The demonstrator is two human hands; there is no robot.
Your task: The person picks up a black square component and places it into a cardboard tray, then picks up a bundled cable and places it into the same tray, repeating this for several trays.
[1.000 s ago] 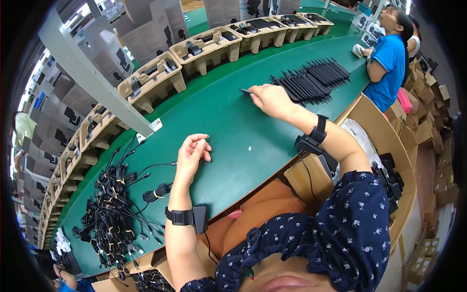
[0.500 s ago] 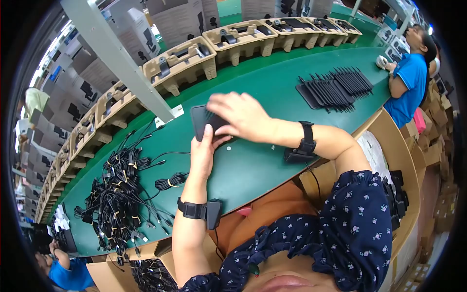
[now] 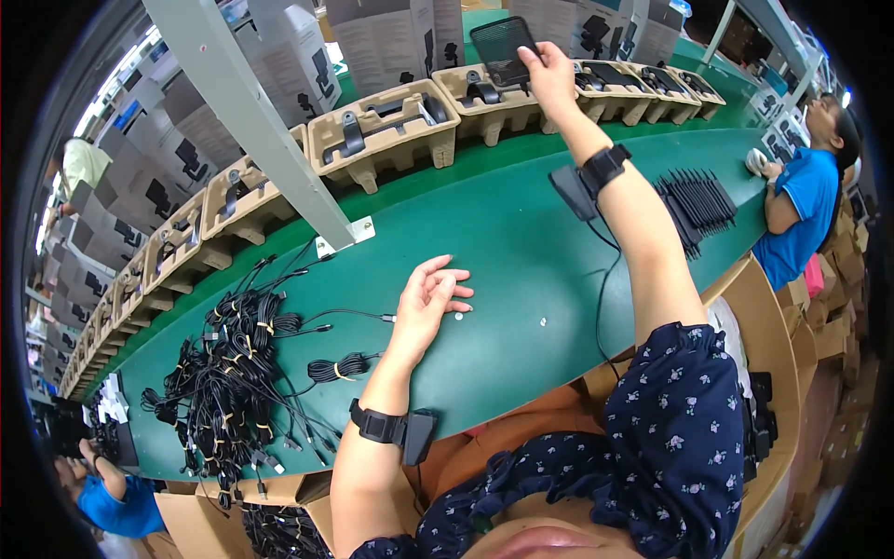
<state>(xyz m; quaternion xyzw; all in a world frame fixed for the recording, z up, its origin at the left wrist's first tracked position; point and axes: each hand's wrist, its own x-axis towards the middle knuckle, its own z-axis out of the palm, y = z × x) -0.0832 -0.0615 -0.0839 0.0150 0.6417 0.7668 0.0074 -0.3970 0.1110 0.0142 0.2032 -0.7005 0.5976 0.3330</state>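
My right hand (image 3: 551, 76) reaches to the far side of the table, pinching a flat black mesh panel (image 3: 501, 45) by its edge. The panel hangs tilted over a tan moulded tray (image 3: 477, 115) that holds black parts. Over the green table (image 3: 503, 373) rests my left hand (image 3: 430, 306), its fingers apart and nothing in them. A small tied black cable (image 3: 337, 368) lies beside my left forearm. Farther left is a big heap of bundled black cables (image 3: 228, 382).
A row of similar tan trays (image 3: 410, 149) curves along the far side, with printed boxes behind. A grey metal post (image 3: 270, 130) stands on the table. Black flat parts (image 3: 698, 210) lie stacked at right. A person in blue (image 3: 808, 191) is at the far right.
My right hand has carried the black panel away from my left hand, up and right to the trays. My left hand has let go of it and stays over the table.
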